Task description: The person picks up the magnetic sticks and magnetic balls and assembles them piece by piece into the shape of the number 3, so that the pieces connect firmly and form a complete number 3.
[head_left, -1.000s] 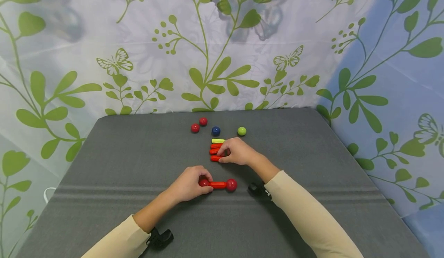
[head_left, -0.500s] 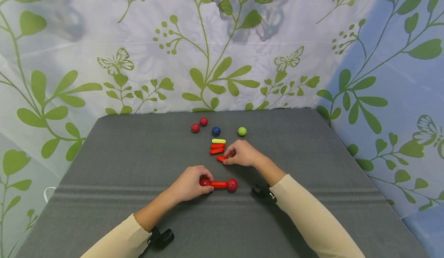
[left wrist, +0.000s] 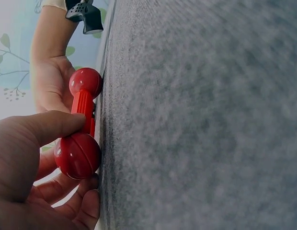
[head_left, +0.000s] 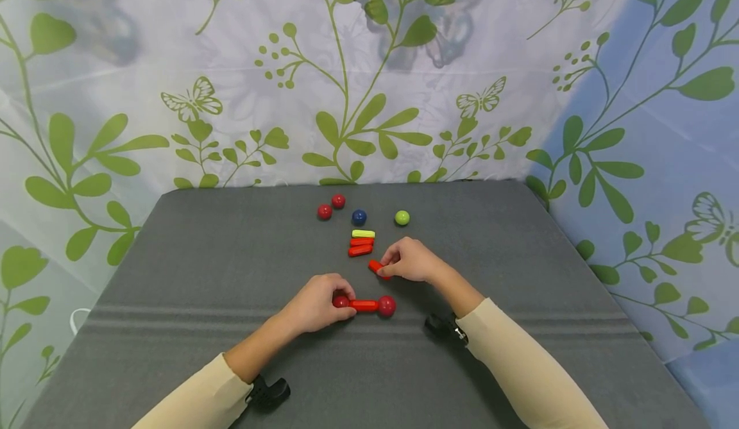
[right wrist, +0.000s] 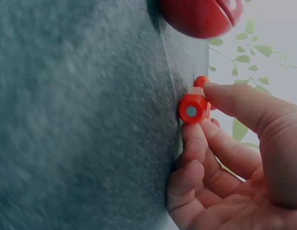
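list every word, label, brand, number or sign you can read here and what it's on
No text can be read in any view.
Red ball-and-stick piece and red stick in the right hand: no lettering visible.
Backdrop: printed leaves and butterflies; one green squiggle is too blurred to make out.
Black wrist devices: too small to read any marking.

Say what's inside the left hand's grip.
The left hand grips a red ball and one end of a red rod; a second red ball sits outside. The thumb partly covers where rod and gripped ball meet.
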{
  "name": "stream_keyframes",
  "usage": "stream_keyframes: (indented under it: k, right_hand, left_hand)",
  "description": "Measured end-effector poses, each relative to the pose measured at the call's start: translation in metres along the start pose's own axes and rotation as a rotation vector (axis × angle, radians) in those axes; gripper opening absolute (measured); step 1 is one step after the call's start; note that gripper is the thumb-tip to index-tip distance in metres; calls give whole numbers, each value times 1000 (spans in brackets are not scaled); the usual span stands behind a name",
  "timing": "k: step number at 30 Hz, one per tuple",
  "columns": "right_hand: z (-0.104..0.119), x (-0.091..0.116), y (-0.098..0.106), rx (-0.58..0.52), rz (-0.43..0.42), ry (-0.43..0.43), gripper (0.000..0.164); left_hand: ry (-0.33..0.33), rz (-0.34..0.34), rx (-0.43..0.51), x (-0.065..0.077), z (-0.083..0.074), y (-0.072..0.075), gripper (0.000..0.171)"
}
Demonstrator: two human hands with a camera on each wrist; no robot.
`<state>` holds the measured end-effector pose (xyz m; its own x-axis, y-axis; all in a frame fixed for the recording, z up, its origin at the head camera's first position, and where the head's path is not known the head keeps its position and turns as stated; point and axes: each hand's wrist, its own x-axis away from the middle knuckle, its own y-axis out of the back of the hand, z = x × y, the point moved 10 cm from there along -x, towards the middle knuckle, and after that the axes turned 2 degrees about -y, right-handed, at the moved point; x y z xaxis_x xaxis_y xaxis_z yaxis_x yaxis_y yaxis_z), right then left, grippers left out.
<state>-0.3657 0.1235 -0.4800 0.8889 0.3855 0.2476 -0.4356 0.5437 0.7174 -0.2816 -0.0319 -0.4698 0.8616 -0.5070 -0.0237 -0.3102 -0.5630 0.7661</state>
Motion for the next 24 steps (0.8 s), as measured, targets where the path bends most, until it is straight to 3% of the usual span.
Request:
stream_keyframes:
  k: [6, 17, 24]
  right_hand:
    - [-1, 0, -2, 7, -22, -9, 16]
    - [-3, 8, -1, -82, 2, -12, 20]
    - [-9, 13, -5, -129, 14, -62, 23]
  left_hand:
    - [1, 4, 1, 0, -1, 0, 12]
    - [-7, 11, 5, 0, -2, 0, 12]
    - [-5, 10, 9, 0, -1, 1, 12]
